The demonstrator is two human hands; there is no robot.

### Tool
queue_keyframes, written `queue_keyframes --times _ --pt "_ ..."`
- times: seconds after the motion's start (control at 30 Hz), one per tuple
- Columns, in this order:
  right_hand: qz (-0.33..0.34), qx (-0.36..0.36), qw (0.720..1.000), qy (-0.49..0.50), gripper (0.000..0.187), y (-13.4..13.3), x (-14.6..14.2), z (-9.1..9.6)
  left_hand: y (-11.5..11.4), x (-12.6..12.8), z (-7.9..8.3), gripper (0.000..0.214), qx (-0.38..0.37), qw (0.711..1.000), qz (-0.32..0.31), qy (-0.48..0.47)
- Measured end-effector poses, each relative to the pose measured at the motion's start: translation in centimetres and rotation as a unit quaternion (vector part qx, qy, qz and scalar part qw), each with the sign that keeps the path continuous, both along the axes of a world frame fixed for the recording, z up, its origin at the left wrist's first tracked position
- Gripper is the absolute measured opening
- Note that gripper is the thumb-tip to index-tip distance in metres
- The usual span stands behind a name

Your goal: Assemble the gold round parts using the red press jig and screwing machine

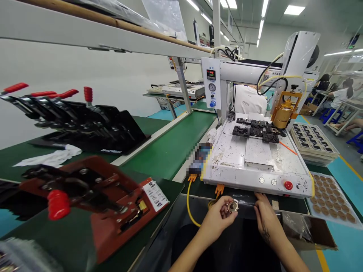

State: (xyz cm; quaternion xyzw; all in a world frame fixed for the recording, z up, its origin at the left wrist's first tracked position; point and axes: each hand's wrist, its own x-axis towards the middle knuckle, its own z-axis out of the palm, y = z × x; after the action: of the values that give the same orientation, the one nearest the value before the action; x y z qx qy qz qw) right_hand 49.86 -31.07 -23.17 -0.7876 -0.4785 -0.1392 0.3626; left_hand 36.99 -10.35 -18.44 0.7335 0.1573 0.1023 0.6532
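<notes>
Between the thumb and fingers of my left hand [219,217] is a small round rose-gold metal part, which looks like a watch case [233,206]; its opening faces me. My right hand [266,215] rests by the front edge of the white benchtop machine [241,179], fingers stretched forward and thumb apart. Its fingertips reach the dark strip just under that edge, partly hidden, beside some clear plastic film [244,199]. On the machine bed lie black jointed fixture plates [256,130], below a gold-coloured dispensing head [282,113].
At the left stand a red-brown clamp fixture [113,219] and several red-handled toggle clamps [85,117]. A green conveyor belt [170,147] runs behind. To the right are a sheet of round brown discs [330,196], stacked trays [313,141] and an open cardboard box [321,232]. A yellow cable [189,207] hangs nearby.
</notes>
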Motion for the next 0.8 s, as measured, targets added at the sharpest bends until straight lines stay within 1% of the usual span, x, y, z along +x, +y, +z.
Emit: queue_keyframes --times 0.03,0.1,0.17,0.23,0.3,0.33,0.4,0.53,0.6,0.8 --pt "0.006 0.003 1.0 0.016 0.019 -0.1 0.0 0.9 -0.1 -0.5 0.2 0.034 -0.026 1.0 0.01 -0.005" --pt "0.008 0.019 0.997 0.07 0.019 -0.4 -0.3 2.6 -0.3 -1.3 0.7 0.042 -0.106 0.994 0.023 -0.013" --pt "-0.008 0.049 0.985 0.164 0.019 -0.4 -0.8 4.3 -0.8 -1.9 1.3 0.051 -0.194 0.98 0.031 -0.013" --pt "-0.012 0.074 0.954 0.29 0.024 -0.1 -1.1 5.8 -1.3 -2.2 1.9 0.058 -0.265 0.963 0.039 -0.006" --pt "0.008 0.083 0.908 0.41 0.034 0.4 -1.4 7.1 -1.8 -2.5 2.5 0.06 -0.31 0.95 0.047 -0.002" --pt "0.022 0.085 0.886 0.455 0.038 0.6 -1.5 7.6 -2.0 -2.6 2.7 0.06 -0.324 0.945 0.049 -0.002" --pt "0.043 0.1 0.852 0.512 0.043 1.1 -1.7 8.4 -2.3 -2.9 3.2 0.06 -0.342 0.939 0.046 -0.003" --pt "0.054 0.137 0.804 0.577 0.044 1.7 -2.0 9.3 -2.7 -3.5 4.1 0.067 -0.36 0.932 0.042 0.0" --pt "0.055 0.133 0.79 0.596 0.044 1.9 -2.1 9.6 -2.9 -3.8 4.5 0.066 -0.368 0.928 0.049 0.002" --pt "0.076 0.117 0.768 0.625 0.046 1.5 -2.8 10.4 -3.5 -4.5 5.5 0.06 -0.392 0.917 0.071 -0.004"
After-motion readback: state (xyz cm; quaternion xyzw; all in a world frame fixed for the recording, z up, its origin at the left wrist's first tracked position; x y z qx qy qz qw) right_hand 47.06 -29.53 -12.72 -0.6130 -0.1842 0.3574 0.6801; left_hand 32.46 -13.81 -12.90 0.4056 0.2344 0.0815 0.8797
